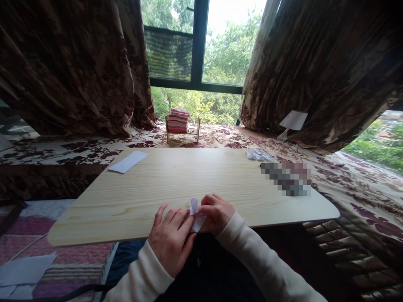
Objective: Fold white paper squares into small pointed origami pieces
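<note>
A small folded piece of white paper (195,214) rests at the near edge of a light wooden table (176,184). My left hand (171,240) lies over its left side with the fingers pressing down on it. My right hand (216,213) pinches the paper's right side with curled fingers. Both hands touch at the paper.
A white paper strip (128,161) lies at the table's far left corner, crumpled white paper (258,154) at the far right, beside a blurred-out object (287,178). A small wooden rack with striped cloth (179,121) stands on the window ledge. Loose papers (23,270) lie on the floor left.
</note>
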Tool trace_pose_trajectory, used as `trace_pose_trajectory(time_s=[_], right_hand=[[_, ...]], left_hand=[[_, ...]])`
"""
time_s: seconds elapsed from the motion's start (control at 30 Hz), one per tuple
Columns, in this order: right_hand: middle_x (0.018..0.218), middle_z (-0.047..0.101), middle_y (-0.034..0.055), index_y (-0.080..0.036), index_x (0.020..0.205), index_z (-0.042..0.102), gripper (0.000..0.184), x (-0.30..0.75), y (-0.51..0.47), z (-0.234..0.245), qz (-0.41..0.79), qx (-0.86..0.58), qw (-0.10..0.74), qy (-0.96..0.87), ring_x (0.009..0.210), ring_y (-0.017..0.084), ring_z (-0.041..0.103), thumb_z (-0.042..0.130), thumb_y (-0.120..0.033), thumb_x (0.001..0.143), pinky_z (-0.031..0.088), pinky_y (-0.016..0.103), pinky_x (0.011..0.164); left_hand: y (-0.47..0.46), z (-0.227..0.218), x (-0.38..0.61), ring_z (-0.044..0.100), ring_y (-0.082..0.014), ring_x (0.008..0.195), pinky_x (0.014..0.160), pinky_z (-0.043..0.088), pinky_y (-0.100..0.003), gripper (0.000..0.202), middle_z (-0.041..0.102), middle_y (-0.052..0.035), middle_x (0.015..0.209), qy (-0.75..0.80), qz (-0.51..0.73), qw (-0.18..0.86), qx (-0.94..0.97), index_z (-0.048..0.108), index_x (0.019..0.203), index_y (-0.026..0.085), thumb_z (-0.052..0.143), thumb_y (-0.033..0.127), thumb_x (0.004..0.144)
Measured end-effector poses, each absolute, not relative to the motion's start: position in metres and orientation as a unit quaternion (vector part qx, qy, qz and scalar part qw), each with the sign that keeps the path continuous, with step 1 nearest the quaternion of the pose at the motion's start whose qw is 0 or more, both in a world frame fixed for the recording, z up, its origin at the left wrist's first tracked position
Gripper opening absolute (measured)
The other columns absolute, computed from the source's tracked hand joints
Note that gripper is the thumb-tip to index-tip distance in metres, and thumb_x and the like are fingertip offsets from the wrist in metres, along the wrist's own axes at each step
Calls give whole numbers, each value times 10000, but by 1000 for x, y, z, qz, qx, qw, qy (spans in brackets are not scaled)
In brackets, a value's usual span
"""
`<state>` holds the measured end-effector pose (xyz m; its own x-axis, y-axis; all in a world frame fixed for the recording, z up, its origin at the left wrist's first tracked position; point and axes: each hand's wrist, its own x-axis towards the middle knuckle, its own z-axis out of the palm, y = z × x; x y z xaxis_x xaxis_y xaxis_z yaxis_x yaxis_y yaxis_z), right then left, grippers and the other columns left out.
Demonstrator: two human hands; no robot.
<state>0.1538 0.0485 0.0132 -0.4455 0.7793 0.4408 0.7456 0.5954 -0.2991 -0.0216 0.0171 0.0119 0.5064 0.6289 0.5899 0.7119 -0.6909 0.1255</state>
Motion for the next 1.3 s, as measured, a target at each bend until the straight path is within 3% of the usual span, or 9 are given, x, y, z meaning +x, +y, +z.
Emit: trace_pose_trajectory(time_s=[0.13, 0.27, 0.5, 0.67, 0.97, 1.13, 1.3], right_hand=[[708, 532, 9, -229, 718, 670, 197, 154, 55, 10, 45, -446, 279, -849, 692, 142, 471, 555, -77, 667, 384, 230, 599], [693, 509, 17, -221, 727, 672, 202, 157, 53, 10, 32, -427, 281, -859, 673, 142, 450, 547, -71, 676, 383, 233, 601], [785, 508, 53, -203, 990, 611, 288, 166, 39, 13, -38, -400, 221, -889, 701, 164, 415, 544, -108, 726, 382, 266, 617], [779, 538, 61, -204, 889, 627, 161, 159, 51, 16, -96, -418, 154, -890, 706, 179, 435, 517, -173, 776, 365, 267, 545], [776, 574, 67, -176, 815, 615, 124, 146, 63, 26, -163, -385, 93, -904, 700, 185, 478, 491, -179, 806, 330, 279, 509], [709, 562, 55, -187, 828, 637, 154, 165, 53, 16, -187, -378, 137, -896, 667, 174, 457, 492, -155, 786, 312, 280, 516], [749, 575, 41, -216, 926, 637, 283, 182, 43, 29, -79, -400, 229, -884, 678, 152, 461, 460, -92, 743, 360, 259, 580]], left_hand=[[16, 11, -21, 492, -241, 983, 960, 230, -536, 305, 594, -83, 1046, -389, -296, 85, -869, 587, 1059, 235, 442, 245, 791], [16, 9, -17, 490, -250, 971, 959, 229, -536, 326, 595, -90, 1049, -402, -288, 102, -863, 578, 1079, 207, 445, 258, 786], [15, 6, -15, 493, -235, 977, 974, 216, -519, 346, 599, -75, 1075, -397, -282, 125, -864, 546, 1132, 207, 426, 219, 807], [16, 5, -15, 492, -246, 986, 945, 266, -506, 324, 598, -78, 1102, -397, -279, 134, -864, 565, 1101, 181, 428, 213, 808], [18, 6, -16, 492, -250, 995, 941, 262, -514, 341, 599, -94, 1090, -396, -269, 127, -868, 548, 1120, 181, 453, 222, 795], [15, 7, -15, 487, -254, 1002, 938, 259, -510, 350, 587, -97, 1113, -402, -271, 122, -866, 552, 1114, 191, 440, 228, 785], [10, 3, -12, 478, -261, 1020, 949, 243, -510, 378, 591, -102, 1111, -422, -286, 127, -851, 546, 1123, 169, 437, 212, 764]])
